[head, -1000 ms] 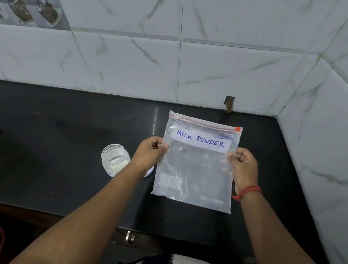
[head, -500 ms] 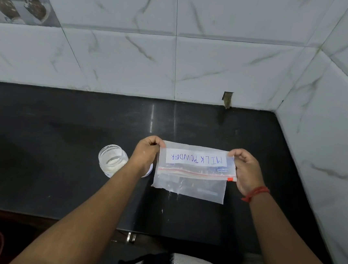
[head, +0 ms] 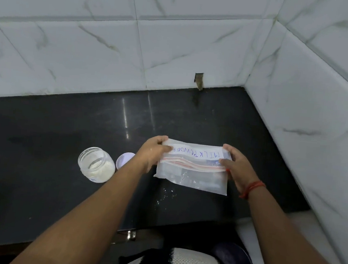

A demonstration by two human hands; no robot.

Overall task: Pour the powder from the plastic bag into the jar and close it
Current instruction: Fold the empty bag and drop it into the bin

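folding has turned the clear plastic bag (head: 192,170) label-down at frame centre, pinched by left hand (head: 153,153) and right hand (head: 234,165); open powder-filled jar (head: 95,164) at left awaits its lid.

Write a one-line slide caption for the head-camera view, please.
Both hands, left and right, fold the bag beside the open jar and its lid.
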